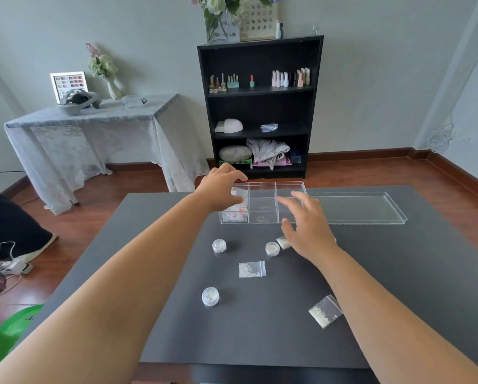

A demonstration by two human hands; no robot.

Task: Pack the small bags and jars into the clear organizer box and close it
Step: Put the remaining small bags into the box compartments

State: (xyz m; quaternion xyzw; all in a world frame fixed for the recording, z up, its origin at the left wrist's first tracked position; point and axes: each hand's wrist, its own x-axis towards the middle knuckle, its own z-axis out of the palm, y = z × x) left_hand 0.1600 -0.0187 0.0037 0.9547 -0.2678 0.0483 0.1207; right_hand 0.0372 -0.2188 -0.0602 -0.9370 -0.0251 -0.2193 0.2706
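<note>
The clear organizer box (262,214) stands at the table's far side, its lid (371,209) lying open flat to the right. My left hand (218,187) is over the box's left column, thumb and fingers pinching a small clear bag (237,193). Another bag with red bits (233,216) lies in the near-left compartment. My right hand (307,228) hovers open in front of the box, partly covering a small bag (283,242). Three round jars (219,246) (272,249) (210,296) and two bags of pale beads (252,269) (325,311) lie loose on the dark table (260,333).
A black bookshelf (260,106) with polish bottles stands against the far wall behind the table. A lace-covered side table (93,126) is at the back left. A green chair (8,336) and cables on the wood floor are to my left.
</note>
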